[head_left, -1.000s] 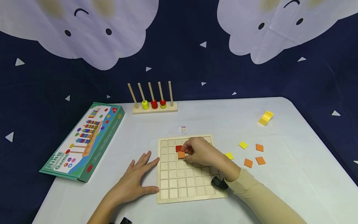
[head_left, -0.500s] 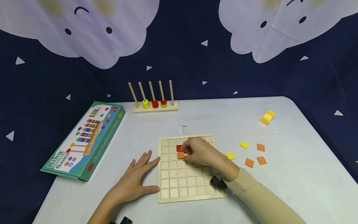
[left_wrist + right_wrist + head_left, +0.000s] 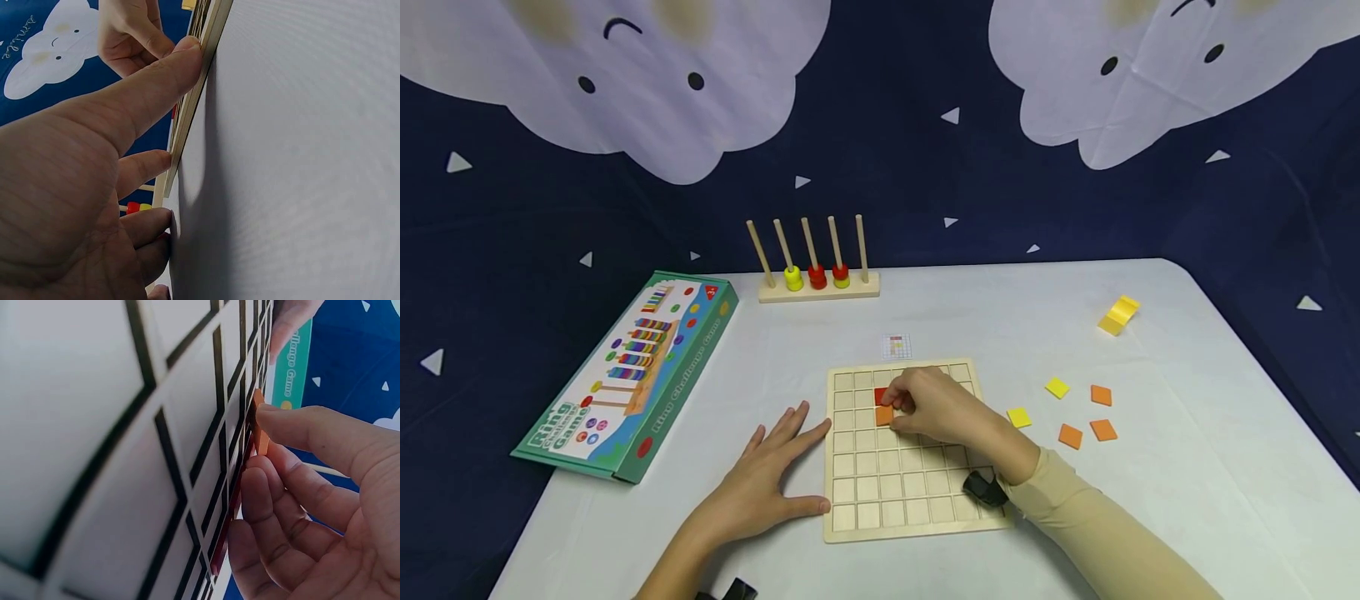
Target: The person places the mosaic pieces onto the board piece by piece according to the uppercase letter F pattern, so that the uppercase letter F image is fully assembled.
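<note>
My right hand [image 3: 942, 408] reaches over a wooden grid board [image 3: 865, 467] and pinches a square orange tile [image 3: 884, 416] between thumb and fingers. In the right wrist view, the orange tile [image 3: 260, 428] stands slightly proud of the grid under the thumb. A red tile [image 3: 880, 397] lies in a square just beyond it; the fingers hide whatever lies to its right. My left hand [image 3: 758, 477] lies beside the board with its fingers spread. Its thumb and index fingertip touch the board's left edge, as the left wrist view shows for the left hand [image 3: 75, 181].
Loose yellow tiles [image 3: 1057, 387] and several orange tiles [image 3: 1103, 430] lie right of the board, with a yellow folded piece [image 3: 1119, 316] farther back. A small pattern card [image 3: 897, 347], a peg rack [image 3: 820, 292] with rings and a green game box [image 3: 625, 379] stand beyond.
The orange tile has settled slightly, lying closer to the grid beside the red tile. My right hand has barely moved, and my left hand stays at the board's edge.
</note>
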Available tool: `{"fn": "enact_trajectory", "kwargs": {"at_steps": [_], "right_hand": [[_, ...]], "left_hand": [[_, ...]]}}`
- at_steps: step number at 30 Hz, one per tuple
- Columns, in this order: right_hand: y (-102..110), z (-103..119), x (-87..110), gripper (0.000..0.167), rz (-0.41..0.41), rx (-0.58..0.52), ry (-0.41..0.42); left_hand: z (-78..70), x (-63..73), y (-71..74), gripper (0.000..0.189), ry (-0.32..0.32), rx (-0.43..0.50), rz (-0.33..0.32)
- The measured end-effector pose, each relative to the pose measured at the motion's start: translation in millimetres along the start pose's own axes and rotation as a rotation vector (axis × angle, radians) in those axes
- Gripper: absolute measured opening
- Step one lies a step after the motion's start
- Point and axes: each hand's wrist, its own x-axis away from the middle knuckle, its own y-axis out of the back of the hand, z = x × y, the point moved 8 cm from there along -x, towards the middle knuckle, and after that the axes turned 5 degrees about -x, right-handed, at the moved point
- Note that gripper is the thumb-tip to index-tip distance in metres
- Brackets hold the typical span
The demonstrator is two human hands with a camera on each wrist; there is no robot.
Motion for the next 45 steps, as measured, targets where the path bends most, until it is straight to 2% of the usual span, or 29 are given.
{"fn": "enact_trajectory", "kwargs": {"at_steps": [14, 23, 35, 40, 45], "right_hand": [[-0.7, -1.0, 2.4, 0.018, 0.011, -0.034, -0.017], [-3.1, -2.0, 2.4, 0.012, 0.008, -0.012, -0.026], [-3.8, -1.0, 4.0, 0.013, 0.008, -0.018, -0.014], [2.3, -0.8, 8.3, 0.016, 0.010, -0.032, -0.015], [18.1, -4.7, 17.1, 0.017, -0.013, -0.036, -0.010]], "left_hand": [[0.8, 0.2, -1.2, 0.100, -0.001, -0.007, 0.005], [-0.7, 0.9, -0.9, 0.101, -0.004, -0.010, 0.003], [-2.2, 1.4, -1.2, 0.100, -0.009, -0.007, 0.005], [-1.7, 1.2, -1.6, 0.100, -0.004, -0.003, 0.009], [-1.4, 0.5, 0.1, 0.100, -0.005, -0.005, 0.002]]}}
